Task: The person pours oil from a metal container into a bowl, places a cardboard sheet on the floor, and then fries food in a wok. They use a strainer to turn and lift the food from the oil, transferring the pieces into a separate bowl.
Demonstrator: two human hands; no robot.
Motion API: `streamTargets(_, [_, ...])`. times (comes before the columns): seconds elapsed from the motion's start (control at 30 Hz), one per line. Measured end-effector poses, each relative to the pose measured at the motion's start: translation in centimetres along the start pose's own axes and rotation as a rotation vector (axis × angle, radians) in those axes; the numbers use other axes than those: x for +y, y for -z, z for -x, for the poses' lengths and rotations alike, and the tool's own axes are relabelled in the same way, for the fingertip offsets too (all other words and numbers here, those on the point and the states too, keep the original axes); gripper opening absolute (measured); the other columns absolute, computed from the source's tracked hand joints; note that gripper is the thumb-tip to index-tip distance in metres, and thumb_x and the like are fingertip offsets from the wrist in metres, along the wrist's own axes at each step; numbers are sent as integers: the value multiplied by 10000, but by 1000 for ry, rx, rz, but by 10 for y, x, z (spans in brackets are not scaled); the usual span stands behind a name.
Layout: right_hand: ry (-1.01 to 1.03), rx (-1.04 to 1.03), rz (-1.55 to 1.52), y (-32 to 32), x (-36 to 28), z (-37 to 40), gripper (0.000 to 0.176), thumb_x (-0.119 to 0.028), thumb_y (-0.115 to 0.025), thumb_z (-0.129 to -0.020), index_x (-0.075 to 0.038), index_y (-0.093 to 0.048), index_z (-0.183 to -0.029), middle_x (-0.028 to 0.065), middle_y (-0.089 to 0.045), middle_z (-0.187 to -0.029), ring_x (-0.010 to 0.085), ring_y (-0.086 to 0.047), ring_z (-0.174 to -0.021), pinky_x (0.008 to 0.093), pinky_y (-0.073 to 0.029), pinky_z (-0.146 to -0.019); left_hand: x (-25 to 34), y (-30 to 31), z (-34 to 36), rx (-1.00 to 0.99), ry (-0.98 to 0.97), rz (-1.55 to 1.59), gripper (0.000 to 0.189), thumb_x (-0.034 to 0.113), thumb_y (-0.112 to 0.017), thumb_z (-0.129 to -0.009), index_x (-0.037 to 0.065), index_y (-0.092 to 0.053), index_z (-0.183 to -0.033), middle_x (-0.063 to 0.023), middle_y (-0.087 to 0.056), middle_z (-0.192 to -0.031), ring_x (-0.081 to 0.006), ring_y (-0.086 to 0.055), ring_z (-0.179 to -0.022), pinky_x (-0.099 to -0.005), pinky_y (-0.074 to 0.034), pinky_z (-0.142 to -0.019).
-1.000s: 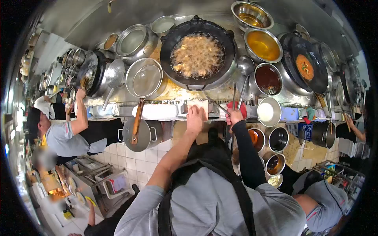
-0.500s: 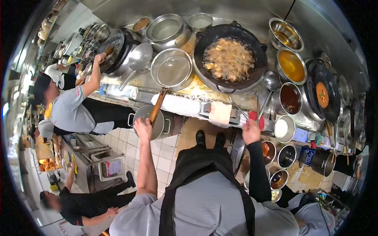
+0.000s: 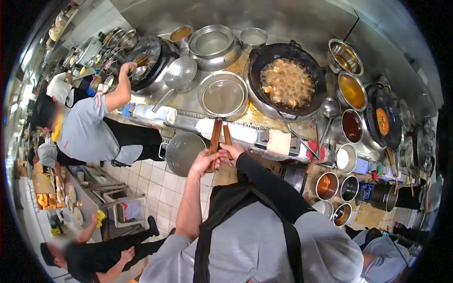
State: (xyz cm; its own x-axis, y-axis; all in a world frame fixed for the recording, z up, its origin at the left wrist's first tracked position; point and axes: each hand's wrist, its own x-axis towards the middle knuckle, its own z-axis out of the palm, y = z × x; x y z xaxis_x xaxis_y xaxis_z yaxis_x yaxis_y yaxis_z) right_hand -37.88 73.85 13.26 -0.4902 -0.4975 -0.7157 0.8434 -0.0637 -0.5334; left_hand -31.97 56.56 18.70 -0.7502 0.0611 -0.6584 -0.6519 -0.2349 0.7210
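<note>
My left hand (image 3: 205, 162) is closed around the left of two wooden handles (image 3: 215, 141), which belong to mesh strainers (image 3: 222, 94) lying one over the other above the counter. Beside it, my right hand (image 3: 231, 153) grips the lower part of the other wooden handle (image 3: 227, 133). The hands are almost touching. Right of the strainers stands a black wok (image 3: 256, 66) full of bubbling oil, with pieces of food (image 3: 288, 82) frying in it. A large metal pot (image 3: 184, 151) is below and left of the strainers.
A perforated skimmer (image 3: 181, 73) lies to the left. At right are a ladle (image 3: 330, 107), a bowl of yellow liquid (image 3: 352, 92), a pot of dark sauce (image 3: 351, 126) and another wok (image 3: 396, 129). A co-worker (image 3: 94, 125) stands close on my left.
My right hand has moved left from the red-handled utensil to the strainer handles. Two handles now show where one was seen. My left hand has shifted right.
</note>
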Motion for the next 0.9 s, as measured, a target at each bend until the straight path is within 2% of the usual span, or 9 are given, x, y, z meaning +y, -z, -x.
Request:
streamTargets(0.07, [-2,106,-152,4,5,-14,255,-303,-615,-940,-69,-520,-967,33,-570,-739,116,-486,-478,282,-383,-399,-11,7,1,37,-42,30,153,98,-627,-931,9,-518,-992,-67,-616,-704,-145,-578,-526,-269,-493,-492])
streamTargets(0.3, [359,309,8,32,-52,94,148,-160,-602,-944,-70,-534,-1040,-4,-451,-669,65,-397,-466,226,-275,-342,2,14,0,66,-116,21,113,81,-629,-923,23,-538,-956,-47,-600,-690,-129,-559,-519,-258,-461,-473])
streamTargets(0.4, [696,708,404,94,-59,125,416,-256,-596,-947,-44,-504,-1293,137,-638,-874,272,-619,-687,360,-495,-570,-8,19,-14,56,-133,30,129,79,-638,-918,23,-537,-976,-42,-596,-695,-123,-552,-517,-258,-456,-470])
streamTargets(0.5, [1058,1289,1053,174,-80,156,523,-296,-540,-963,2,-441,-1381,305,-617,-1163,452,-606,-1072,449,-481,-925,-18,30,-21,22,-129,-1,145,94,-634,-925,29,-536,-1009,-46,-603,-710,-122,-556,-526,-264,-472,-485])
streamTargets(0.57, [838,1370,1019,179,-109,209,447,-261,-523,-965,-9,-488,-1332,303,-634,-1087,448,-629,-996,475,-498,-857,-18,32,-22,19,-119,22,157,94,-633,-926,29,-541,-1035,-47,-607,-714,-125,-559,-527,-264,-481,-493])
streamTargets(0.63, [697,1329,981,208,-118,233,383,-239,-515,-962,-25,-527,-1279,297,-644,-1046,474,-614,-983,500,-480,-854,-16,35,-21,9,-95,32,204,197,-585,-972,31,-552,-1085,-60,-631,-777,-132,-606,-617,-275,-514,-555])
streamTargets(0.67, [919,1394,1172,246,-107,224,325,-231,-529,-958,-43,-563,-1221,226,-671,-907,395,-662,-775,466,-522,-684,-10,32,-16,24,-86,77,227,234,-563,-986,32,-555,-1089,-64,-637,-797,-134,-618,-645,-281,-522,-575])
streamTargets(0.8, [397,914,324,258,-122,213,223,-222,-570,-958,-78,-582,-1127,49,-559,-721,109,-477,-463,269,-356,-367,-35,54,-24,147,-65,194,362,378,-478,-1017,31,-574,-1060,-101,-640,-908,-187,-645,-732,-300,-533,-628])
streamTargets(0.9, [375,600,3,279,-126,194,147,-239,-530,-991,-95,-501,-985,48,-541,-711,102,-404,-432,259,-309,-347,-106,99,-45,331,13,109,363,365,-524,-982,9,-571,-1034,-108,-622,-917,-216,-639,-770,-348,-531,-643])
